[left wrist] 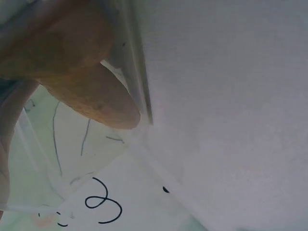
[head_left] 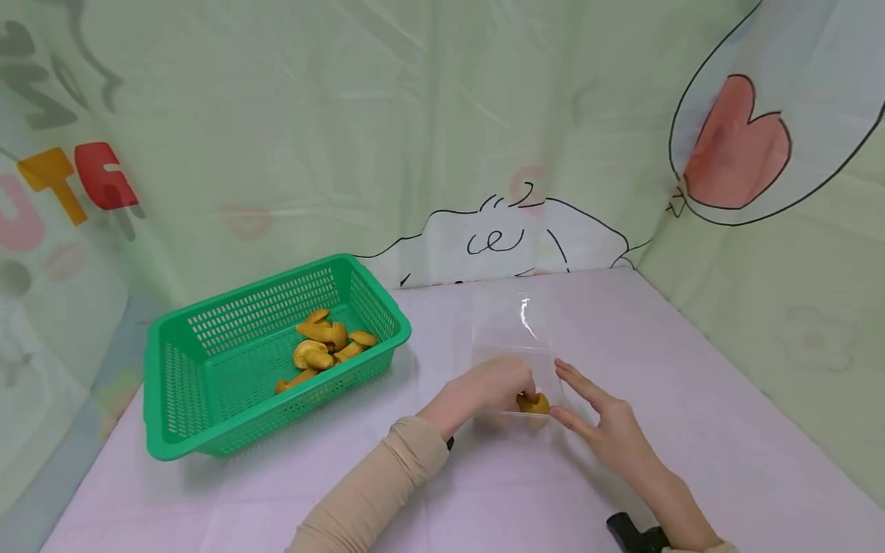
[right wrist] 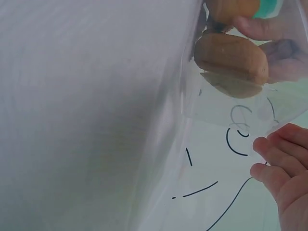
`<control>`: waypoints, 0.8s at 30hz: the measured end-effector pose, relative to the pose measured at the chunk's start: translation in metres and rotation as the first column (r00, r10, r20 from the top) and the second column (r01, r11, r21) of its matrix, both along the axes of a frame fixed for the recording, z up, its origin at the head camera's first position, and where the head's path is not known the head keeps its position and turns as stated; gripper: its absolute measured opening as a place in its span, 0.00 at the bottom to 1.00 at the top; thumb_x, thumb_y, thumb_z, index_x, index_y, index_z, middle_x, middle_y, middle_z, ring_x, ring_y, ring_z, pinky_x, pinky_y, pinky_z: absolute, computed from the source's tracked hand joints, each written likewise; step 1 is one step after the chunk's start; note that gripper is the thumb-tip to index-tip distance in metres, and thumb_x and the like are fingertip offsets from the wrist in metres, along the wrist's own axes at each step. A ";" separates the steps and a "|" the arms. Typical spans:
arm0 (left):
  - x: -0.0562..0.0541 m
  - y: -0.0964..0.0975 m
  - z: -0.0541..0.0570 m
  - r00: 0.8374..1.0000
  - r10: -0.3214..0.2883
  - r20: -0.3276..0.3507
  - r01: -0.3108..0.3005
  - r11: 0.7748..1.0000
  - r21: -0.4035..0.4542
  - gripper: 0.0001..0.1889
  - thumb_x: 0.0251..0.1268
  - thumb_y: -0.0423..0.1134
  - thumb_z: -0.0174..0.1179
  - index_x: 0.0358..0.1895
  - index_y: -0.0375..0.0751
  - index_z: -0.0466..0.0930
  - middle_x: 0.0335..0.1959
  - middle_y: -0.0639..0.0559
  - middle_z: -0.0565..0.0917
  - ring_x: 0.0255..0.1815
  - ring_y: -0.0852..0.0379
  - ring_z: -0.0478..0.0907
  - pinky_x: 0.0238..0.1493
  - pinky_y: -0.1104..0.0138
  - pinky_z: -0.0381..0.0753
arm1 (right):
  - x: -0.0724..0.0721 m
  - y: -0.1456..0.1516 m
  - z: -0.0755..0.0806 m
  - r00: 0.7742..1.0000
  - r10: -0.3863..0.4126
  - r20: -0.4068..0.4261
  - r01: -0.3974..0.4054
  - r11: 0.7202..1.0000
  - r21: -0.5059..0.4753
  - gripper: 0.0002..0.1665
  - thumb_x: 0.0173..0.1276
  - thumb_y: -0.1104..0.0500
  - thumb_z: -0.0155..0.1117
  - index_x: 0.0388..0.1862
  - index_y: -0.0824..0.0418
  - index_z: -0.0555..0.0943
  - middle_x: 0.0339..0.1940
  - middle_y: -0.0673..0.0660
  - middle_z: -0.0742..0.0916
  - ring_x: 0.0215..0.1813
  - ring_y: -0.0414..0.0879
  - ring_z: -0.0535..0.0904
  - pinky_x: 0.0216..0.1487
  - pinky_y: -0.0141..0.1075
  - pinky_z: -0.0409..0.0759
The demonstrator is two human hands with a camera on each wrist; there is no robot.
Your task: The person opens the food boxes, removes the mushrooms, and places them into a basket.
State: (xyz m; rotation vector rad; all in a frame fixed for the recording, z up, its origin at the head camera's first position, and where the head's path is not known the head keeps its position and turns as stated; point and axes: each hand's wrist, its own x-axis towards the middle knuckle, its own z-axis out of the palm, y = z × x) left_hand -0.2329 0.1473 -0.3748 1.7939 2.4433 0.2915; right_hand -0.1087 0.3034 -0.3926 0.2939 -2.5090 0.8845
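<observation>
A clear plastic box point(head_left: 494, 424) with its lid point(head_left: 512, 321) raised at the back stands on the table. My left hand point(head_left: 499, 384) reaches down into it, fingers curled at a yellow-brown mushroom point(head_left: 534, 403). Through the clear wall in the right wrist view, fingertips pinch one mushroom point(right wrist: 231, 62), and part of another mushroom point(right wrist: 233, 9) shows just above. In the left wrist view, a large blurred mushroom shape point(left wrist: 96, 96) lies close by the box wall. My right hand point(head_left: 615, 430) is spread at the box's right side, fingertips right at the wall.
A green plastic basket point(head_left: 276, 418) stands to the left with several mushrooms point(head_left: 325, 334) gathered at its right end. The lilac tabletop point(head_left: 719, 430) runs back to a printed curtain point(head_left: 290, 138). A black device point(head_left: 632, 534) sits at the right wrist.
</observation>
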 end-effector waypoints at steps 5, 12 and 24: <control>0.000 -0.004 0.003 0.998 0.053 0.046 -0.056 0.997 0.047 0.07 0.49 0.29 0.69 0.31 0.45 0.88 0.28 0.63 0.83 0.29 0.68 0.75 0.34 0.83 0.71 | 0.000 0.001 0.000 1.000 -0.008 0.013 0.008 1.000 0.004 0.35 0.58 0.58 0.68 0.65 0.58 0.70 0.64 0.54 0.73 0.63 0.41 0.66 0.59 0.26 0.65; -0.002 -0.033 0.013 0.927 0.120 0.356 -0.239 0.918 0.315 0.12 0.46 0.33 0.70 0.37 0.37 0.86 0.32 0.56 0.85 0.31 0.69 0.77 0.35 0.82 0.74 | 0.001 -0.001 -0.001 0.999 -0.003 0.035 0.003 1.000 -0.011 0.34 0.59 0.58 0.68 0.65 0.56 0.70 0.64 0.53 0.73 0.64 0.41 0.65 0.55 0.51 0.68; -0.017 -0.113 0.039 0.708 -0.044 0.705 -0.565 0.564 0.603 0.13 0.47 0.30 0.69 0.39 0.31 0.84 0.33 0.45 0.85 0.35 0.54 0.83 0.39 0.65 0.82 | -0.004 0.002 -0.003 0.999 -0.009 0.031 0.009 1.000 -0.009 0.35 0.58 0.58 0.69 0.66 0.54 0.70 0.64 0.53 0.74 0.63 0.29 0.61 0.61 0.29 0.65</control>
